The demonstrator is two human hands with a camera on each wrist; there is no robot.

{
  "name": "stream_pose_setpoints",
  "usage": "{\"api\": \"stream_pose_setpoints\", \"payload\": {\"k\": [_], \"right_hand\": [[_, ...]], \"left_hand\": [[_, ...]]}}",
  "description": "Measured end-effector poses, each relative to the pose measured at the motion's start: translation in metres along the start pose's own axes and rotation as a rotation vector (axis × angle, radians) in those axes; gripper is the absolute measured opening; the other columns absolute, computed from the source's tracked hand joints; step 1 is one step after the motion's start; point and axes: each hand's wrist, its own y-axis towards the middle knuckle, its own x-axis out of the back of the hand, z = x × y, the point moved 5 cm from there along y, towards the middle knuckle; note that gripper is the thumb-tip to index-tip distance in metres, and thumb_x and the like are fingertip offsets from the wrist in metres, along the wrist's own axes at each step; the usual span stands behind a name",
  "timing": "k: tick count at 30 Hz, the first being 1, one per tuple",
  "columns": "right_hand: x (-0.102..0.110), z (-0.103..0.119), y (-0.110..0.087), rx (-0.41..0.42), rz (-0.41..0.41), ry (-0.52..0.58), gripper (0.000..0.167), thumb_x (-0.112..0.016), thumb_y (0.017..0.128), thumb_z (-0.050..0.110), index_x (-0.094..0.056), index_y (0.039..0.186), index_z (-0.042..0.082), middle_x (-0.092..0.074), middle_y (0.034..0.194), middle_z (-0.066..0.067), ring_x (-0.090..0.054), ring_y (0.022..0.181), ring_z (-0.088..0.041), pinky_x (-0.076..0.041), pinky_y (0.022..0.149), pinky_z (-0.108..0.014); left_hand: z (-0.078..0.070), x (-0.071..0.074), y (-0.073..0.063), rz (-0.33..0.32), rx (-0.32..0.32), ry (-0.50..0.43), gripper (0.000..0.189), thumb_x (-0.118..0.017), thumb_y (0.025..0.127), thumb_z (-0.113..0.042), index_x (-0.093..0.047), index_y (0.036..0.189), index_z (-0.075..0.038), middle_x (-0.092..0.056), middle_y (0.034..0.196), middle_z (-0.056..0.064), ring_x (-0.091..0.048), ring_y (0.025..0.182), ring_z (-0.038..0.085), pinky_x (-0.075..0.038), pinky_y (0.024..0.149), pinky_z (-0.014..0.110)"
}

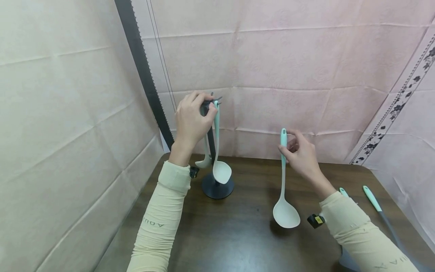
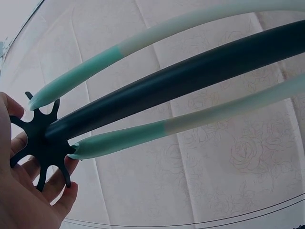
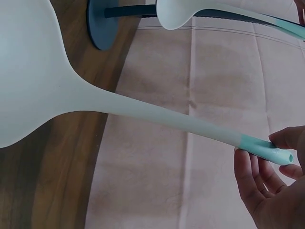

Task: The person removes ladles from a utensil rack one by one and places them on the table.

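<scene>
My left hand (image 1: 193,117) holds the top of a dark utensil stand (image 2: 38,138), its fingers curled about the hooks. Two pale utensils with mint handles hang there: a small ladle (image 1: 222,172) in front and another (image 1: 204,162), partly hidden, behind it. The front handle's end lies close to my left fingertips. To the right, my right hand (image 1: 300,153) pinches a large white ladle (image 1: 286,215) near the top of its mint handle (image 3: 264,149). That ladle hangs upright, bowl down, above the brown table (image 1: 251,241), apart from the stand.
At the table's right side lie two more utensils: one with a mint handle (image 1: 372,198) and dark shaft, another mint handle (image 1: 343,192) partly covered by my right sleeve. The stand's round base (image 1: 217,190) rests near the back left. Cloth walls (image 1: 289,60) enclose the table.
</scene>
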Motion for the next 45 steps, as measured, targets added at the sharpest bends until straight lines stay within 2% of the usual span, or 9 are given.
{"api": "stream_pose_setpoints", "payload": {"k": [11, 21, 35, 40, 45], "right_hand": [[0.000, -0.020, -0.009, -0.049, 0.017, -0.011, 0.048, -0.076, 0.097, 0.011, -0.058, 0.142, 0.012, -0.063, 0.086, -0.013, -0.067, 0.069, -0.018, -0.059, 0.052, -0.028], [0.003, -0.037, -0.016, -0.067, 0.037, -0.081, 0.049, -0.074, 0.098, 0.013, -0.057, 0.144, 0.009, -0.064, 0.086, -0.014, -0.066, 0.073, -0.028, -0.057, 0.051, -0.027], [0.004, -0.054, -0.024, -0.071, 0.069, -0.124, 0.045, -0.071, 0.097, 0.011, -0.057, 0.139, 0.004, -0.064, 0.084, -0.014, -0.066, 0.073, -0.029, -0.055, 0.049, -0.029], [0.005, -0.060, -0.027, -0.077, 0.092, -0.131, 0.046, -0.071, 0.098, 0.011, -0.056, 0.140, 0.004, -0.064, 0.085, -0.014, -0.064, 0.071, -0.026, -0.055, 0.049, -0.028], [0.006, -0.065, -0.029, -0.082, 0.106, -0.142, 0.045, -0.072, 0.097, 0.010, -0.056, 0.139, 0.004, -0.064, 0.082, -0.014, -0.064, 0.062, -0.021, -0.055, 0.049, -0.029]], "left_hand": [[-0.001, 0.000, -0.001, 0.001, 0.002, -0.006, 0.037, -0.053, 0.094, -0.034, -0.078, 0.115, -0.016, -0.072, 0.121, 0.002, -0.064, 0.113, 0.026, -0.049, 0.102, 0.050], [-0.002, 0.000, -0.001, 0.007, 0.013, -0.007, 0.037, -0.053, 0.093, -0.034, -0.078, 0.115, -0.016, -0.071, 0.121, 0.002, -0.064, 0.113, 0.026, -0.048, 0.102, 0.049], [-0.001, 0.000, -0.001, 0.008, 0.013, -0.003, 0.038, -0.053, 0.094, -0.034, -0.078, 0.115, -0.016, -0.071, 0.121, 0.001, -0.064, 0.113, 0.026, -0.049, 0.102, 0.049], [-0.002, 0.000, 0.000, 0.014, 0.015, -0.001, 0.037, -0.053, 0.094, -0.034, -0.078, 0.116, -0.017, -0.071, 0.122, 0.001, -0.064, 0.114, 0.026, -0.049, 0.102, 0.048], [-0.002, 0.000, 0.000, 0.021, 0.023, -0.002, 0.037, -0.053, 0.094, -0.034, -0.077, 0.116, -0.017, -0.071, 0.123, 0.001, -0.063, 0.114, 0.025, -0.048, 0.102, 0.048]]}}
